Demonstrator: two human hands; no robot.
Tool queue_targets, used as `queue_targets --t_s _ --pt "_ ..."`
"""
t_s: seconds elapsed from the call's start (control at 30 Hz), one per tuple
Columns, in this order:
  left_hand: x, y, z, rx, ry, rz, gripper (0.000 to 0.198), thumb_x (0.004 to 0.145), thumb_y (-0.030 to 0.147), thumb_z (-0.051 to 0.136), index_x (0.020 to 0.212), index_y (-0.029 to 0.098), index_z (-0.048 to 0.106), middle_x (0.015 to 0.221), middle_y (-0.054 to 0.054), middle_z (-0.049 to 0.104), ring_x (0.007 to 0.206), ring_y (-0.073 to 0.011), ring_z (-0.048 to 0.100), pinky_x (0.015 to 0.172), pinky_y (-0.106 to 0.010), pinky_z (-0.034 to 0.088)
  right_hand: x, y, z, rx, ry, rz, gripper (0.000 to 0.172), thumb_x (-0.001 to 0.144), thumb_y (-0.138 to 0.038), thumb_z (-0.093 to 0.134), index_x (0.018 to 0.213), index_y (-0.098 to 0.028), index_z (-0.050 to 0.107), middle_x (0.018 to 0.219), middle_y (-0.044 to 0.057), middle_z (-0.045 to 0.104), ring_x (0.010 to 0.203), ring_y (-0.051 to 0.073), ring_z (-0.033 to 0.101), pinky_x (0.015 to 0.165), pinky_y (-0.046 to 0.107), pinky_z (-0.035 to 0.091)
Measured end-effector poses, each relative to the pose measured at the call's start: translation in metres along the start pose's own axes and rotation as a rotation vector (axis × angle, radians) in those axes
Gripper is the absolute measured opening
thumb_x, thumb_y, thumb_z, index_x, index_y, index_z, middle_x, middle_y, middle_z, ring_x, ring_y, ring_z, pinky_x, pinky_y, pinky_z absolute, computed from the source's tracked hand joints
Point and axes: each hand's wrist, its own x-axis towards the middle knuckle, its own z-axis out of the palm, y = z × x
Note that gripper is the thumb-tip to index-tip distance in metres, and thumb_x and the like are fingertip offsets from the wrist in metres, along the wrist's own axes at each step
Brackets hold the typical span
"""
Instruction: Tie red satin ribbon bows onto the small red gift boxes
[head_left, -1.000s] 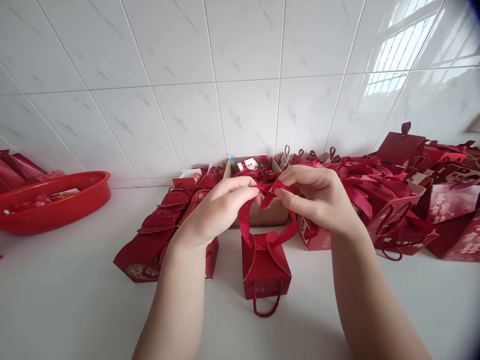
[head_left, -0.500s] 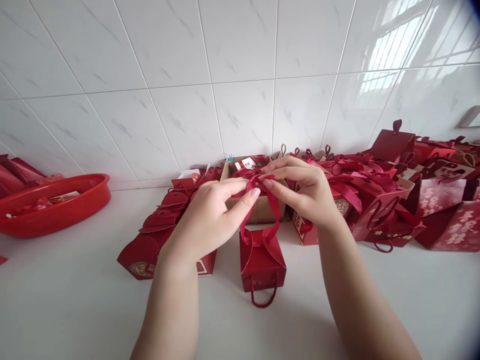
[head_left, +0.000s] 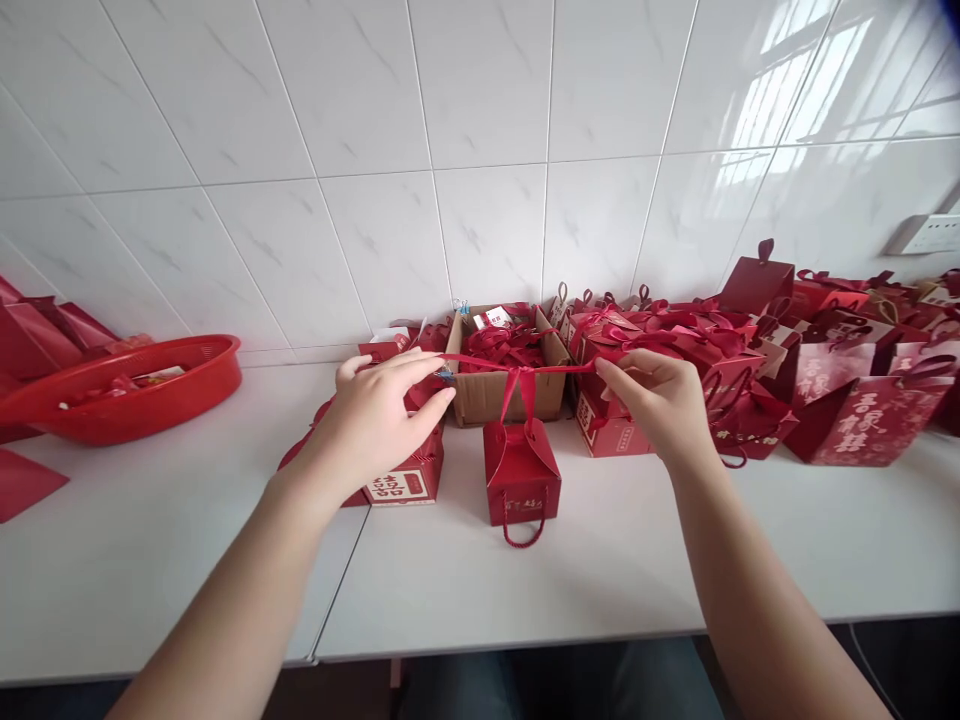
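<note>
A small red gift box with a cord handle stands on the white table in front of me. A red ribbon runs through its top flaps and is stretched out sideways, crossed above the box. My left hand pinches the ribbon's left end. My right hand pinches the right end. Both hands are held apart, level with each other, above and behind the box.
An open cardboard carton with ribbons stands behind the box. Several red gift boxes and bags crowd the right and back. Flat red boxes lie at the left. A red plastic basket sits far left by the tiled wall.
My hands have drawn apart, pulling the ribbon taut sideways where before they held it close together above the box. The view has pulled back and the table's front edge shows.
</note>
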Motion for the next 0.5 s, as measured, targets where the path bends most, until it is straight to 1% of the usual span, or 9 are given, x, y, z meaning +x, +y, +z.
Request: queue_targets --t_s 0.1,0.23,0.3,0.4,0.5 --pt "-0.013 -0.014 -0.002 0.0 -0.058 -0.031 0.039 0.086 0.044 0.05 0.117 0.025 0.061 0.124 -0.002 0.063 0.116 -0.0252 0.056 0.105 -0.044 0.032 -0.013 0.016 -0.011 -0.021 -0.015 0.085 0.029 0.075 -0.04 0.066 0.06 -0.016 0.058 0.047 0.001 0.057 0.042 0.011 0.045 0.041 0.022 0.032" --pt "-0.029 -0.034 0.001 0.009 -0.107 -0.132 0.042 0.084 0.048 0.048 0.117 0.024 0.06 0.124 -0.003 0.063 0.114 -0.0278 0.056 0.101 -0.045 0.035 -0.025 0.039 -0.024 -0.116 0.004 0.158 0.031 0.074 -0.044 0.065 0.06 -0.016 0.06 0.048 0.002 0.059 0.044 0.012 0.047 0.043 0.023 0.035" --pt "-0.034 -0.042 0.003 0.012 -0.127 -0.174 0.043 0.084 0.048 0.047 0.118 0.023 0.058 0.125 -0.004 0.062 0.113 -0.0278 0.057 0.102 -0.045 0.033 -0.03 0.049 -0.03 -0.161 0.018 0.194 0.032 0.074 -0.045 0.064 0.061 -0.016 0.061 0.049 0.003 0.06 0.045 0.013 0.048 0.043 0.023 0.036" --pt "-0.041 -0.054 0.005 0.041 -0.176 -0.229 0.044 0.085 0.049 0.045 0.118 0.023 0.057 0.126 -0.006 0.061 0.113 -0.0281 0.057 0.103 -0.046 0.03 -0.037 0.063 -0.039 -0.199 0.028 0.245 0.032 0.074 -0.046 0.062 0.062 -0.017 0.059 0.049 0.003 0.06 0.044 0.012 0.044 0.041 0.022 0.034" --pt "-0.052 -0.062 0.004 0.112 -0.22 -0.235 0.044 0.086 0.049 0.041 0.119 0.023 0.056 0.13 -0.006 0.058 0.116 -0.0295 0.054 0.104 -0.048 0.028 -0.043 0.072 -0.047 -0.224 0.025 0.275 0.032 0.075 -0.046 0.06 0.061 -0.017 0.058 0.049 0.003 0.06 0.044 0.012 0.043 0.04 0.022 0.033"
